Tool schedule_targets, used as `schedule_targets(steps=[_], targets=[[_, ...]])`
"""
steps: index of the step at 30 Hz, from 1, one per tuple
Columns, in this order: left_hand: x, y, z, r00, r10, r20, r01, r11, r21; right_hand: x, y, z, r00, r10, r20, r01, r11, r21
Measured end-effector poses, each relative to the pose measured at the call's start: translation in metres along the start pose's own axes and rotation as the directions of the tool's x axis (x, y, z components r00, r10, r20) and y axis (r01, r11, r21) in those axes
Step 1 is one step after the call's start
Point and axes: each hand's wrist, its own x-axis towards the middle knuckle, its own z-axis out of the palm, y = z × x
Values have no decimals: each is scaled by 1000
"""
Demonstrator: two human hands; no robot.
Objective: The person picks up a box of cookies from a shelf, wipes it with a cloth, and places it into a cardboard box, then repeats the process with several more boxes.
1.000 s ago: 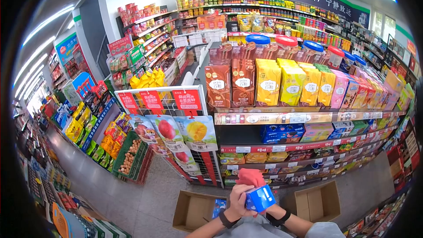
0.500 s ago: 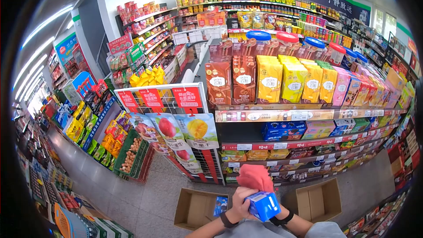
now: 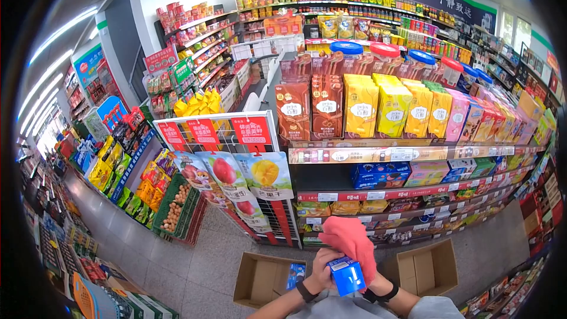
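A blue box (image 3: 346,276) with a glossy, light-catching face is held low in front of my body. The fingers of my left hand (image 3: 321,267) are wrapped round its left side. A red cloth (image 3: 354,242) hangs over the far end and right side of the box, touching it. My right hand (image 3: 377,284) is at the cloth's lower edge, its fingers mostly covered, and grips the cloth against the box. Dark bands circle both wrists.
An open cardboard box (image 3: 251,280) on the floor at left has blue packs (image 3: 296,273) inside. Another open carton (image 3: 426,269) is at right. Ahead stands a shelf (image 3: 366,153) of snack boxes, beside a wire rack (image 3: 283,212) with hanging bags. Green egg crates (image 3: 188,218) stand further left.
The blue box has turned more upright and shifted slightly left. The red cloth has come down over its right side, covering more of my right hand.
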Motion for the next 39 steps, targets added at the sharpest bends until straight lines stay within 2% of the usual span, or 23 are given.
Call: schedule_targets(steps=[2, 4, 6, 7, 9, 11, 13, 15, 16, 18, 19, 21, 23, 24, 25, 26, 27, 29, 31, 33, 35, 38, 39], targets=[[-4, 1, -2, 989, -138, 54, 141, 989, -43, -1, -15, 6, 999, -32, -22, 32, 999, -28], [-46, -31, 3, 968, -163, 192, 189, 974, -125, -4, -19, 9, 998, -39, -57, 36, 999, -39], [-51, -36, 6, 945, -179, 272, 218, 968, -121, -9, -19, 15, 988, -51, -148, 39, 996, -85], [-56, -35, 8, 940, -187, 285, 217, 973, -79, -11, -21, 20, 973, -73, -217, 46, 990, -130], [-42, -21, 7, 935, -240, 261, 278, 954, -117, -11, -32, 32, 917, -179, -357, 66, 950, -305], [-28, -11, 6, 921, -336, 197, 381, 882, -279, -7, -51, 41, 865, -311, -394, 76, 857, -509], [-51, -34, 7, 909, -308, 282, 391, 864, -318, 3, -76, 51, 842, -453, -293, 89, 653, -752], [-47, -35, 6, 946, -192, 262, 262, 928, -264, 6, -75, 47, 828, -515, -221, 118, 546, -829], [-46, -34, 8, 974, -83, 209, 121, 976, -179, 5, -59, 35, 825, -522, -216, 147, 567, -810], [-22, -16, 5, 985, 34, 171, -25, 998, -53, 4, -48, 29, 823, -524, -219, 165, 590, -791], [-9, -5, 1, 984, 32, 175, -29, 999, -20, 3, -48, 29, 825, -518, -227, 154, 593, -790], [-7, 0, -1, 985, 41, 165, -40, 999, -6, 2, -37, 29, 842, -406, -356, 106, 770, -629], [-9, -2, -1, 984, 45, 173, -37, 998, -48, 1, -21, 29, 850, -99, -517, 10, 985, -173], [-6, 0, -3, 980, 38, 195, -25, 997, -68, 2, -23, 32, 821, 80, -566, -26, 994, 103], [-3, 1, -11, 967, 14, 255, 8, 996, -85, 4, -29, 37, 796, 289, -532, -59, 912, 407], [0, 10, -10, 972, 2, 234, 16, 997, -74, 7, -37, 43, 736, 484, -473, -54, 739, 672], [3, 19, -9, 977, -11, 213, 25, 998, -64, 8, -35, 41, 752, 522, -401, -81, 678, 731], [18, 33, -8, 978, 91, 187, -78, 994, -76, 4, -25, 36, 842, 444, -307, -150, 738, 658], [32, 40, -6, 970, 177, 169, -168, 983, -67, -2, -9, 22, 947, 240, -215, -144, 912, 384], [38, 42, -7, 957, 225, 183, -217, 974, -64, -3, -1, 14, 986, 77, -150, -57, 989, 135], [18, 36, -5, 975, 26, 219, 2, 992, -128, -3, -2, 10, 990, 25, -137, -19, 999, 45], [-4, 22, 3, 993, 31, 112, -19, 994, -107, -3, -5, 6, 990, -21, -136, 17, 999, -36], [-14, 14, 6, 991, -7, 135, 16, 998, -66, -5, -6, 5, 990, -29, -136, 22, 999, -49]])
